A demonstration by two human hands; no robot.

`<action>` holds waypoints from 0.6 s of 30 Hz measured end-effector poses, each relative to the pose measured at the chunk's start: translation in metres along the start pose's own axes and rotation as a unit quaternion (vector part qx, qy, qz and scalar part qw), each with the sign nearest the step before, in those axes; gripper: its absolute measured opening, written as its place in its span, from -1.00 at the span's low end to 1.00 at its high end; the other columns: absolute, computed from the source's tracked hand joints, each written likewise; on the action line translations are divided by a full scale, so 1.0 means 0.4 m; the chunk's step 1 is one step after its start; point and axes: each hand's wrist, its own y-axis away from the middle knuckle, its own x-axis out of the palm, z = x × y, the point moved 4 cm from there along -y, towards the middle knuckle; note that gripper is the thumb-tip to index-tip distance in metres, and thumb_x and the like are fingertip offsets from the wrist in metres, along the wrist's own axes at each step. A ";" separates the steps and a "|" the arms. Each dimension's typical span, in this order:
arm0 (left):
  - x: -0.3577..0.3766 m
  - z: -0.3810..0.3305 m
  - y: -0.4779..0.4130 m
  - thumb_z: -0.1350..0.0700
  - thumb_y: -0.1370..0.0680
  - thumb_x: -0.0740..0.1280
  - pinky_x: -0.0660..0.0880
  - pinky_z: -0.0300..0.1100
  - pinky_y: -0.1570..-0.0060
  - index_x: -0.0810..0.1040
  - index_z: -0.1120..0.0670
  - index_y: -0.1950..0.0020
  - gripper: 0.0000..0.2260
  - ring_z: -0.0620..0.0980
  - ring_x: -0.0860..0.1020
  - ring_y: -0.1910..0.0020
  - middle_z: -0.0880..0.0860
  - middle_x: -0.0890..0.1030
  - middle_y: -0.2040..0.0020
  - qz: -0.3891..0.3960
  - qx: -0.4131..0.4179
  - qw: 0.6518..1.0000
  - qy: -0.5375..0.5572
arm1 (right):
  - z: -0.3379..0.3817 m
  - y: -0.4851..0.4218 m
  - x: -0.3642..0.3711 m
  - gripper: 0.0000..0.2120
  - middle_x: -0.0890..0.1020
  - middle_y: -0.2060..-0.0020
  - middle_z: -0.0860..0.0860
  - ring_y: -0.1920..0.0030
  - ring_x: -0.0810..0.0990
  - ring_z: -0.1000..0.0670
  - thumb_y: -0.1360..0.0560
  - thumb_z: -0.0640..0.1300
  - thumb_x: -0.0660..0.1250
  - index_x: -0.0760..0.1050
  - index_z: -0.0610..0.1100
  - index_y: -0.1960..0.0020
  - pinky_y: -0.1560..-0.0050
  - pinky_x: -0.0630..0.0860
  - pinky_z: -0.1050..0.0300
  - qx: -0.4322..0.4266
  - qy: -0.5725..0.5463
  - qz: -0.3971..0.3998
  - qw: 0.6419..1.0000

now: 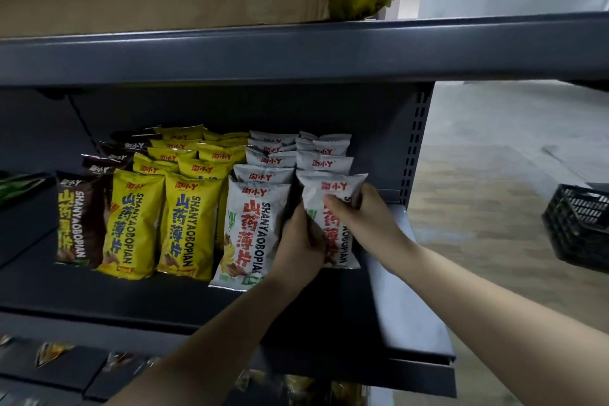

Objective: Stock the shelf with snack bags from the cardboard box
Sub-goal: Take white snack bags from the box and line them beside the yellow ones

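I have both hands on one white snack bag (334, 189), which stands upright at the front of the rightmost row on the dark shelf (131, 297). My left hand (301, 241) grips its lower left edge. My right hand (357, 209) curls over its front and right side. A matching white bag (250, 227) stands just to the left.

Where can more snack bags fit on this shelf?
Bare dark grey metal shelf: left of the brown snack bags, along the front edge, right of the white snack bag the left hand and right hand grip. The yellow bag rows are packed.
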 end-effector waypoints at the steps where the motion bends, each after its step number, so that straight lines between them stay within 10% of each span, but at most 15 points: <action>1: -0.007 -0.001 -0.001 0.44 -0.41 0.19 0.48 -0.28 0.05 0.29 -0.07 -0.29 -0.44 -0.16 0.49 0.10 -0.10 0.49 0.14 -0.027 0.013 0.999 -0.036 | 0.005 -0.002 0.002 -0.72 0.68 0.07 -0.06 0.07 0.66 0.07 -0.48 -0.03 0.38 0.52 -0.21 -0.07 0.04 0.58 0.11 -0.002 0.011 0.008 1.000; 6: 0.029 0.003 0.014 0.12 -0.53 0.20 0.10 -0.08 -0.49 -0.02 0.23 -0.53 -0.35 0.07 0.12 -0.50 0.17 0.19 -0.48 -0.112 0.032 0.978 -0.171 | 0.020 -0.026 0.012 -0.67 0.63 0.02 0.07 0.01 0.60 0.08 -0.44 0.01 0.42 0.47 -0.11 -0.12 0.02 0.53 0.15 -0.014 0.045 -0.041 0.998; 14: 0.080 0.016 -0.022 -0.05 -0.53 0.23 0.27 0.00 -0.34 -0.29 0.04 -0.53 -0.20 0.12 0.07 -0.50 0.10 -0.03 -0.53 -0.106 -0.001 0.948 -0.300 | -0.010 -0.062 0.031 -0.49 0.54 -0.09 0.01 -0.17 0.50 0.02 -0.38 0.17 0.42 0.42 -0.13 -0.17 -0.16 0.48 0.04 -0.019 0.044 -0.113 0.992; 18: 0.076 0.044 -0.019 -0.01 -0.44 0.38 0.41 -0.06 -0.19 -0.25 -0.03 -0.52 -0.09 0.15 0.25 -0.40 0.09 0.09 -0.47 -0.113 0.025 0.953 -0.279 | -0.026 -0.052 0.036 -0.69 0.54 -0.01 0.05 -0.08 0.57 0.14 -0.42 -0.12 0.47 0.42 -0.02 -0.07 -0.08 0.54 0.25 -0.019 -0.056 -0.085 0.995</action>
